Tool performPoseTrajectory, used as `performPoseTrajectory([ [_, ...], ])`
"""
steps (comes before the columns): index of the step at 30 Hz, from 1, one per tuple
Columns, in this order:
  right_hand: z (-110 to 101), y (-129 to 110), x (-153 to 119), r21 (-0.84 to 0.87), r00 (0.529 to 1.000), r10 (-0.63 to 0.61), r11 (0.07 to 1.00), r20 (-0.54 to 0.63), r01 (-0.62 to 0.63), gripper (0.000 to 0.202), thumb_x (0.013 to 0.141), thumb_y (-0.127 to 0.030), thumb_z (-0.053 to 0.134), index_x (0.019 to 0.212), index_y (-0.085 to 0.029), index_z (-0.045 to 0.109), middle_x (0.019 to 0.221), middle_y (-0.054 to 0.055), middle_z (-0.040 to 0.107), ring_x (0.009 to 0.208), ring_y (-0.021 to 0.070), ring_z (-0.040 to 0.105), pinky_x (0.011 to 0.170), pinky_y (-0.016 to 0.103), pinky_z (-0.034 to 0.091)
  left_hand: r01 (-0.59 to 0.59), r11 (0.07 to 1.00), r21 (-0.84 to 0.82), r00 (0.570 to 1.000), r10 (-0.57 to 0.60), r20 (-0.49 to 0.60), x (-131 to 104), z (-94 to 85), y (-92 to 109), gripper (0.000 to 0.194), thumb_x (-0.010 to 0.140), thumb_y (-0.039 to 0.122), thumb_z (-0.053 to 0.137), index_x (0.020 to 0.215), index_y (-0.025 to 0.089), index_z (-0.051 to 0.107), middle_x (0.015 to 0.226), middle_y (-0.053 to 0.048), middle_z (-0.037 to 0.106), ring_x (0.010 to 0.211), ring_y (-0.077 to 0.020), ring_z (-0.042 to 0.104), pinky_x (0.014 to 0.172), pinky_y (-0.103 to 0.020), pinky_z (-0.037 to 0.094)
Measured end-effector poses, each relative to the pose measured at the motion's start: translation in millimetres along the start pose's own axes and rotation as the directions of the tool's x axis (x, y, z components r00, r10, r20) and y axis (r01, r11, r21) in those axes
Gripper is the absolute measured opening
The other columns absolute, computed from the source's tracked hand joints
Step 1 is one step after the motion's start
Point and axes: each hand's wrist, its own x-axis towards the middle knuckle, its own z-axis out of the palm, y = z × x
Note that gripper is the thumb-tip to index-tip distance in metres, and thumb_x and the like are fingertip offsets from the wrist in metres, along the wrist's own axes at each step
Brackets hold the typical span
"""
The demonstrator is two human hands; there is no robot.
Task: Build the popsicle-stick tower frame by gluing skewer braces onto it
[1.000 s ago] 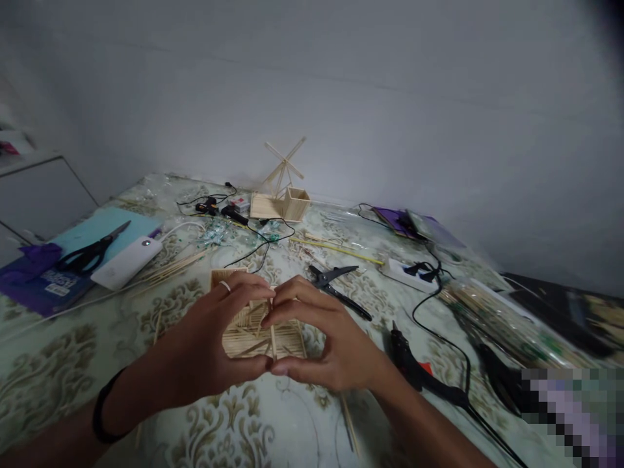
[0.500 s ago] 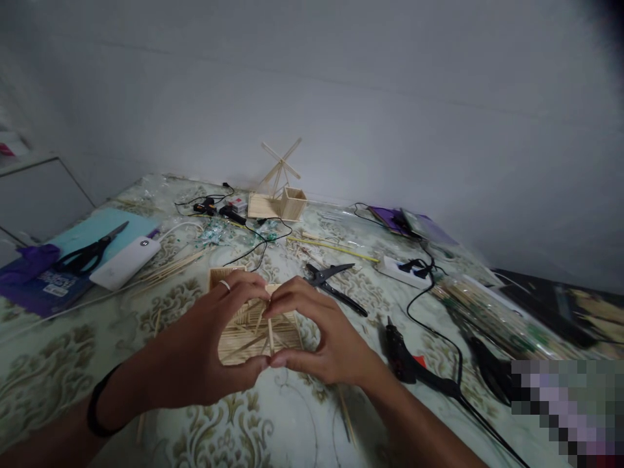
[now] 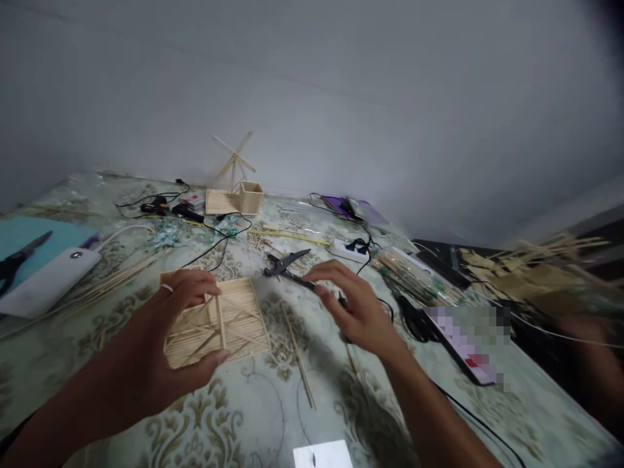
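Note:
My left hand (image 3: 175, 338) holds a short wooden stick (image 3: 221, 322) upright between thumb and fingers. Beneath it lies a flat panel of thin sticks (image 3: 251, 318) with crossed pieces on top. My right hand (image 3: 348, 309) hovers to the right, thumb and fingers apart, above the glue gun, which is mostly hidden under it. Just beyond its fingertips are the black-handled cutters (image 3: 287, 263), lying on the cloth. A loose stick (image 3: 298, 357) rests between the hands.
At the back stands a stick windmill model (image 3: 234, 159) beside a small wooden box (image 3: 251, 197). A white power strip (image 3: 348, 250), cords and bagged sticks (image 3: 414, 276) lie right of centre. Scissors (image 3: 22, 257) and a white power bank (image 3: 51, 283) are at left. A blurred arm shows far right.
My right hand has left the stick and moved right, towards the cutters and glue gun. My left hand still holds the stick. The view has turned to the right.

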Motion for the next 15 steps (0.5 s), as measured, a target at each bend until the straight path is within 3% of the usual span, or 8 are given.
performPoseTrajectory([
  [2, -19, 32, -33, -0.181, 0.983, 0.183, 0.967, -0.009, -0.182, 0.023, 0.105, -0.021, 0.052, 0.116, -0.022, 0.073, 0.115, 0.011, 0.073, 0.108, 0.0266, 0.072, 0.098, 0.046, 0.06, 0.028, 1.0, -0.009, 1.0, -0.028, 0.01, 0, -1.0, 2, 0.049, 0.094, 0.029, 0.076, 0.137, 0.033, 0.054, 0.15, -0.008, 0.063, 0.14, -0.0323, 0.065, 0.112, -0.049, 0.064],
  [5, -34, 73, -90, -0.347, 0.89, 0.454, 0.831, -0.027, -0.435, 0.034, 0.091, -0.02, 0.055, 0.121, -0.021, 0.072, 0.123, 0.015, 0.072, 0.117, 0.0325, 0.072, 0.106, 0.054, 0.059, 0.066, 0.998, -0.008, 0.998, -0.065, 0.012, -1, -1.9, 6, 0.05, 0.094, 0.028, 0.076, 0.138, 0.033, 0.053, 0.15, -0.006, 0.064, 0.142, -0.0324, 0.064, 0.117, -0.05, 0.06],
  [7, -36, 90, -123, -0.362, 0.866, 0.5, 0.806, -0.009, -0.469, 0.041, 0.082, -0.02, 0.057, 0.12, -0.018, 0.072, 0.119, 0.018, 0.072, 0.111, 0.0367, 0.074, 0.101, 0.06, 0.061, 0.071, 0.997, -0.014, 0.997, -0.071, 0.016, 0, -2.0, 8, 0.052, 0.093, 0.029, 0.078, 0.138, 0.032, 0.053, 0.149, -0.007, 0.064, 0.141, -0.032, 0.064, 0.117, -0.049, 0.059],
  [10, -34, 102, -151, -0.349, 0.834, 0.549, 0.792, 0.05, -0.501, 0.049, 0.078, -0.023, 0.059, 0.126, -0.02, 0.071, 0.124, 0.019, 0.071, 0.108, 0.0355, 0.077, 0.102, 0.058, 0.063, 0.094, 0.995, -0.042, 0.996, -0.093, 0.013, 1, -1.3, 10, 0.05, 0.092, 0.029, 0.08, 0.135, 0.031, 0.055, 0.148, -0.007, 0.064, 0.141, -0.031, 0.064, 0.115, -0.045, 0.059],
  [15, -29, 112, -148, -0.358, 0.806, 0.586, 0.771, 0.077, -0.526, 0.044, 0.07, -0.027, 0.061, 0.112, -0.022, 0.071, 0.119, 0.019, 0.073, 0.1, 0.035, 0.08, 0.092, 0.053, 0.065, 0.115, 0.99, -0.085, 0.993, -0.113, 0.023, 1, -0.4, 12, 0.057, 0.088, 0.032, 0.083, 0.137, 0.032, 0.054, 0.147, -0.008, 0.064, 0.139, -0.0324, 0.065, 0.111, -0.044, 0.059],
])
